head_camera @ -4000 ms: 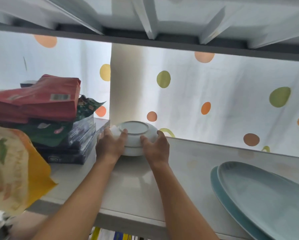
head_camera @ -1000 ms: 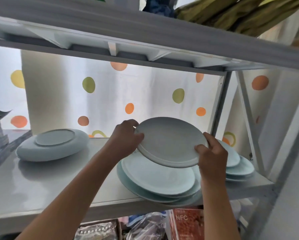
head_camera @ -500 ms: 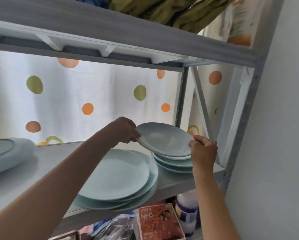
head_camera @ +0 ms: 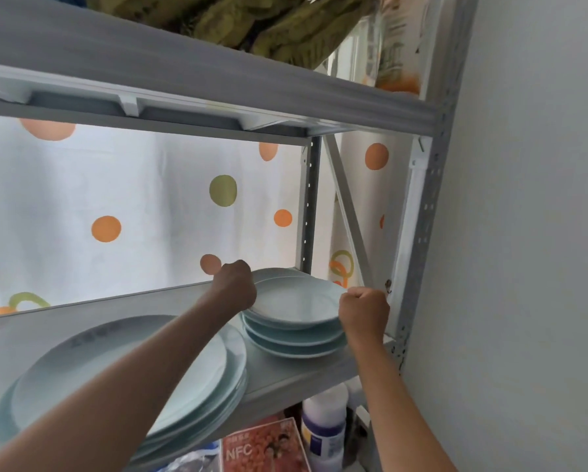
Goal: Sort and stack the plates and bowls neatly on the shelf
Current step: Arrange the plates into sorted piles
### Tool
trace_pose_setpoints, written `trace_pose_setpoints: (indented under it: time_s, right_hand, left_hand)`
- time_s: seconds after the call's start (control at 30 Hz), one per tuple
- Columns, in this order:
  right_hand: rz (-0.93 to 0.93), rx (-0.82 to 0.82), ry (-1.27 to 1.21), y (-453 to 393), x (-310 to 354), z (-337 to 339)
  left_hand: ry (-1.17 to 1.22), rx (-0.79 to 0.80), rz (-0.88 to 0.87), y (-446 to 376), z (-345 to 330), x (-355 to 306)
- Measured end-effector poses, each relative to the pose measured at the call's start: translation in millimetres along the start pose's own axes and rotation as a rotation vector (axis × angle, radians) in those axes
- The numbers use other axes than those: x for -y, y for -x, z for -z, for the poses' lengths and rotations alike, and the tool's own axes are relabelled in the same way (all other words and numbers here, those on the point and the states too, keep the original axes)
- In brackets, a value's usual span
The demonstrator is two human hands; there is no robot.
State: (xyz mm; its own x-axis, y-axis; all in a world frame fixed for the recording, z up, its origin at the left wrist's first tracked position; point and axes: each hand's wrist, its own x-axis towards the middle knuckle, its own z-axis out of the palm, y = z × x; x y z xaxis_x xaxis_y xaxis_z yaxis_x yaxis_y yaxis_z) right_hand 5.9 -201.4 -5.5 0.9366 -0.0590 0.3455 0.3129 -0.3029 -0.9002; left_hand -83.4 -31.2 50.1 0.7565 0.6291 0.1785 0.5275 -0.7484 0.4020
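At the right end of the shelf (head_camera: 279,376), hard by the back corner post, sits the small stack (head_camera: 294,338), and the top plate (head_camera: 296,303) lies on it between my two grips. My left hand (head_camera: 235,287) has its fingers curled round the plate's left rim, and my right hand (head_camera: 364,313) is curled at the right rim; I cannot tell whether those right fingers pinch the rim or only rest against it, since the knuckles hide them. The plate lies level, flat on the stack, and reaches across from one hand to the other, so neither hand is nearer than the other. It looks seated but sits a little toward the back of the stack. To my judgement, both hands should let go outward and sideways, away from the rim. The big plates (head_camera: 122,376) lie just beside the stack toward the shelf's front edge, under my left forearm, and I should mind them as I draw back.
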Motion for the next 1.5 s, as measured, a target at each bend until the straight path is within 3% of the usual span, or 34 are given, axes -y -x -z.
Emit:
trace_pose_setpoints:
  time_s: [0.33, 0.5, 0.63, 0.8, 0.9, 1.13, 1.3, 1.5]
  right_hand:
    - [0.036, 0.014, 0.269, -0.4, -1.5, -1.8]
    - [0.064, -0.059, 0.404, 10.2, 25.6, 2.7]
    - [0.207, -0.025, 0.243, 34.6, 68.0, -7.3]
    - [0.252, 0.171, -0.040, 83.2, 118.4, -37.4]
    - [0.311, 0.281, -0.155, 123.9, 151.4, -54.1]
    - [0.536, 0.483, -0.198, 228.5, 220.4, -106.6]
    - [0.474, 0.743, -0.341, 299.1, 250.7, -152.7]
    - [0.439, 0.895, -0.184, 357.0, 247.6, -258.7]
  left_hand:
    - [-0.146, -0.012, -0.092, 1.2, -9.3, 2.5]
    - [0.003, -0.174, -0.118, 3.1, 2.2, 7.5]
    - [0.167, -0.269, -0.202, 16.3, 17.3, 21.7]
    - [0.459, -0.308, -0.313, 34.9, 49.5, 65.3]
    - [0.554, -0.431, -0.331, 53.3, 77.8, 106.1]
    - [0.431, -0.765, -0.112, 97.2, 127.8, 236.3]
    - [0.366, -0.855, 0.114, 122.4, 149.8, 331.9]
    - [0.241, -0.932, 0.447, 128.5, 142.6, 425.5]
